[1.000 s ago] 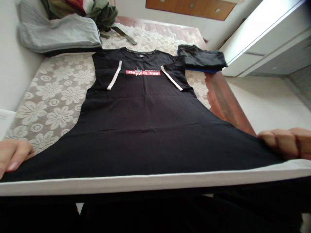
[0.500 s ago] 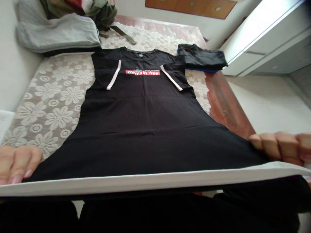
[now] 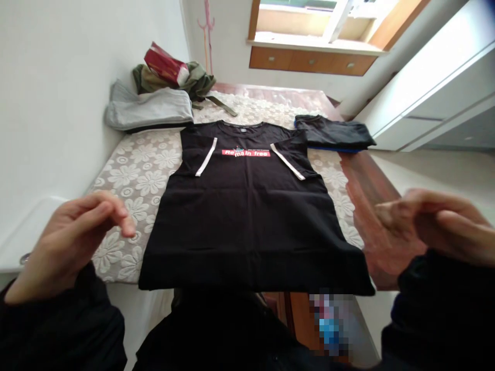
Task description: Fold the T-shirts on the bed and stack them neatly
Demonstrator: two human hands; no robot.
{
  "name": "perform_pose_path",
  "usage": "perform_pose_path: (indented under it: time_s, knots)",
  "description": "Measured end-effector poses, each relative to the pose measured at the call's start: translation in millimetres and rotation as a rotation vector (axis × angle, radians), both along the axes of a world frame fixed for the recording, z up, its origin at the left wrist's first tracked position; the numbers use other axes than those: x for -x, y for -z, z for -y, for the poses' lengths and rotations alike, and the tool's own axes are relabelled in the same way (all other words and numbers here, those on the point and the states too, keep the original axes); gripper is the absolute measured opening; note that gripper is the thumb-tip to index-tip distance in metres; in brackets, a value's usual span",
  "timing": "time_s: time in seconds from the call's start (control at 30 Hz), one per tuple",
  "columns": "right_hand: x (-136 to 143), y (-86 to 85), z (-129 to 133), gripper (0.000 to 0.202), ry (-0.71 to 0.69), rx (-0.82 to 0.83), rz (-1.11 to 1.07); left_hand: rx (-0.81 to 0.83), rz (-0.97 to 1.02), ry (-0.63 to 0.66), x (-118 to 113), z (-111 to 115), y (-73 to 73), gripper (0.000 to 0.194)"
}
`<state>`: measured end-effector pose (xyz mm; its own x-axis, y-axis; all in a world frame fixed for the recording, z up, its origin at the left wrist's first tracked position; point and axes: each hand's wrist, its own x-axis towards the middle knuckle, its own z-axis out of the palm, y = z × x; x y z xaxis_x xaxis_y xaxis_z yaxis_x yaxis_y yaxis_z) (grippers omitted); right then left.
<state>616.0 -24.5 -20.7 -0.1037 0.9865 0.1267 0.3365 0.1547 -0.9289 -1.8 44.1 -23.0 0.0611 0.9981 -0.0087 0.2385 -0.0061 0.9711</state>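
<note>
Evidently, the black T-shirt (image 3: 247, 221) lay print-up on the floral tablecloth (image 3: 118, 172), dark folded garments (image 3: 334, 133) set aside, presumably to give it room. Left hand (image 3: 79, 232) and right hand (image 3: 444, 221) hovered on either side — half-curled, empty.

Smooth matt cloth T-shirt (image 3: 247, 221), rough textured tablecloth (image 3: 126, 172), glossy wooden table (image 3: 367, 193)

Over the red-brown desk (image 3: 373, 196), a pale floral cloth (image 3: 152, 181). At its far left, folded grey fabric (image 3: 150, 108) before a strapped olive bundle (image 3: 203, 77), with a red packet (image 3: 164, 64) on top. At far right, a dark folded stack (image 3: 334, 133), blue-edged below. Beyond, a pink stand (image 3: 209, 31) and brown drawers (image 3: 311, 60) beneath a window (image 3: 299, 20).
</note>
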Motion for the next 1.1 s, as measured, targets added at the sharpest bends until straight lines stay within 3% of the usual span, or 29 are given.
perform_pose_path:
  time_s: [0.07, 0.17, 0.3, 0.4, 0.53, 0.67, 0.93, 1.1]
  knots:
    - [27.4, -13.2, -41.8, 0.053, -0.003, 0.013, 0.224, -0.064, -0.251, 0.126, -44.2, -29.1, -15.0, 0.035]
    - [49.9, -5.4, -123.1, 0.07, -0.076, -0.009, 0.496, -0.174, -0.573, 0.286, -86.3, -86.8, -10.6, 0.046]
    - [53.0, 46.8, -228.0, 0.05, -0.019, -0.169, 0.843, -0.237, -0.909, 0.366, -121.5, -171.5, 26.5, 0.058]
    - [53.0, 92.2, -272.3, 0.056, 0.037, -0.117, 1.008, -0.228, -0.976, 0.284, -140.6, -217.9, 58.0, 0.063]
    - [51.5, 141.0, -283.8, 0.06, 0.098, -0.148, 1.063, -0.234, -0.996, 0.22, -148.5, -240.1, 94.1, 0.068]
    - [39.2, 168.3, -281.3, 0.057, 0.053, -0.237, 1.091, -0.289, -0.982, 0.212, -142.7, -240.6, 116.5, 0.072]
    - [32.2, 179.6, -282.7, 0.069, 0.13, -0.245, 1.07, -0.336, -0.937, 0.214, -133.8, -245.6, 128.8, 0.073]
    - [42.1, 172.1, -278.5, 0.068, 0.142, -0.245, 1.04, -0.33, -0.856, 0.193, -130.5, -253.5, 132.6, 0.067]
